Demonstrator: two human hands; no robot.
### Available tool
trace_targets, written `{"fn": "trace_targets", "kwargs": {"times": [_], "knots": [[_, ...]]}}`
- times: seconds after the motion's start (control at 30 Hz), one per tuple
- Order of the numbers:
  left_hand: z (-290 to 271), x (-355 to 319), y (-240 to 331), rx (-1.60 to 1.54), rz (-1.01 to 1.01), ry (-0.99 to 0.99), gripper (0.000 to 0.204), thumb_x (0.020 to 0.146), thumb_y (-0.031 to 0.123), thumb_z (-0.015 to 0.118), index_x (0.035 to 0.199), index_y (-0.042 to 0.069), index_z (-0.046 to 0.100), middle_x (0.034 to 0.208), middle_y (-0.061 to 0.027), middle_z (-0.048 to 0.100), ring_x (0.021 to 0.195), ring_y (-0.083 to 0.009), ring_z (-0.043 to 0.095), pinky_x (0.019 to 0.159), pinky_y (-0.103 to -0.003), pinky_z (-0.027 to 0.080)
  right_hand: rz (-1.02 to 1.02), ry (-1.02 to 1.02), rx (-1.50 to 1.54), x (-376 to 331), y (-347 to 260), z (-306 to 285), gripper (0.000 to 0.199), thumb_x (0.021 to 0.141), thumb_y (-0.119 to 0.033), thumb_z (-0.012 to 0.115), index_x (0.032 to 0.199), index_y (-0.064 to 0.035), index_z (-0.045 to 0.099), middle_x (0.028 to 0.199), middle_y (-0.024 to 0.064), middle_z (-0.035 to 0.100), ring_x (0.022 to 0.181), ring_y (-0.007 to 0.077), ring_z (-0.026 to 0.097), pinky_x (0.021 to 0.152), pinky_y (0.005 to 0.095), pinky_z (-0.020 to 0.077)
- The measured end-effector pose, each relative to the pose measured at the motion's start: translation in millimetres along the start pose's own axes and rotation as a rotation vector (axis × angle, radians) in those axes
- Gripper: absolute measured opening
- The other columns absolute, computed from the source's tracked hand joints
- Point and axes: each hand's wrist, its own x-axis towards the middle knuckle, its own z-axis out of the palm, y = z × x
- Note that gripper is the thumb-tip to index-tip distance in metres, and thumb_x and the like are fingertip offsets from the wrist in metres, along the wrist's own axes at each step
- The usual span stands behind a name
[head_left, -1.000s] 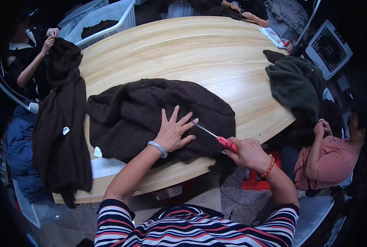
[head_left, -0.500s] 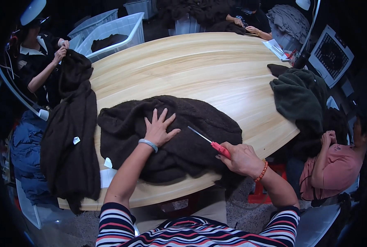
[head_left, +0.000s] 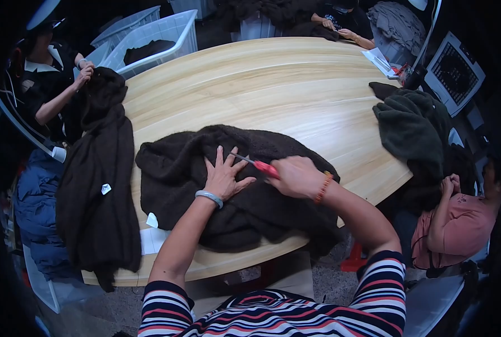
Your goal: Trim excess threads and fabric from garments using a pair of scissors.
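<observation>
A dark brown knitted garment [head_left: 174,180] lies bunched on the wooden table in front of me. My left hand [head_left: 222,178] rests flat on it, fingers spread, with a pale bangle at the wrist. In my right hand [head_left: 300,177], closed over the garment, is a red-handled tool [head_left: 266,168] with a slim metal shaft; its exact kind is unclear. The shaft points left, and its tip is close by the fingers of my left hand. Whether the tip touches the cloth I cannot tell.
Another dark garment [head_left: 96,219] hangs over the table's left edge, its top held by a person [head_left: 54,84]. Dark green cloth [head_left: 410,123] lies on the right, near a person in pink [head_left: 458,224]. Plastic bins [head_left: 174,42] stand beyond the wooden table [head_left: 250,84].
My right hand has moved left and farther away with the red-handled tool, bringing its tip to my left hand. The left hand stays spread on the garment.
</observation>
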Motion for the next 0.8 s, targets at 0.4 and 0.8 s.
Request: {"fn": "trace_targets", "kwargs": {"times": [0.4, 0.8], "knots": [[-57.3, -51.3, 27.8, 0.042, -0.049, 0.416, 0.07, 0.074, 0.038, 0.074, 0.135, 0.015, 0.047, 0.143, -0.0176, 0.038, 0.136, -0.0404, 0.025, 0.105, -0.064, 0.018, 0.404, 0.296, 0.118, -118.4, 95.2, 12.3, 0.031, 0.088, -0.038, 0.058, 0.103, -0.0098, 0.058, 0.081, 0.0195, 0.066, 0.082, 0.0383, 0.064, 0.074, 0.0475, 0.0498], [-12.0, -48.7, 61.8, -1.533, -0.502, 0.253, 0.069, 0.081, 0.011, 0.072, 0.137, 0.0, 0.035, 0.128, -0.0131, 0.052, 0.112, -0.0254, 0.055, 0.096, -0.037, 0.046, 0.052, -0.086, 0.5, -61.7, 43.2, 83.3, 0.025, 0.08, -0.02, 0.056, 0.096, -0.001, 0.061, 0.096, 0.0235, 0.065, 0.095, 0.0394, 0.062, 0.083, 0.046, 0.0492]]}}
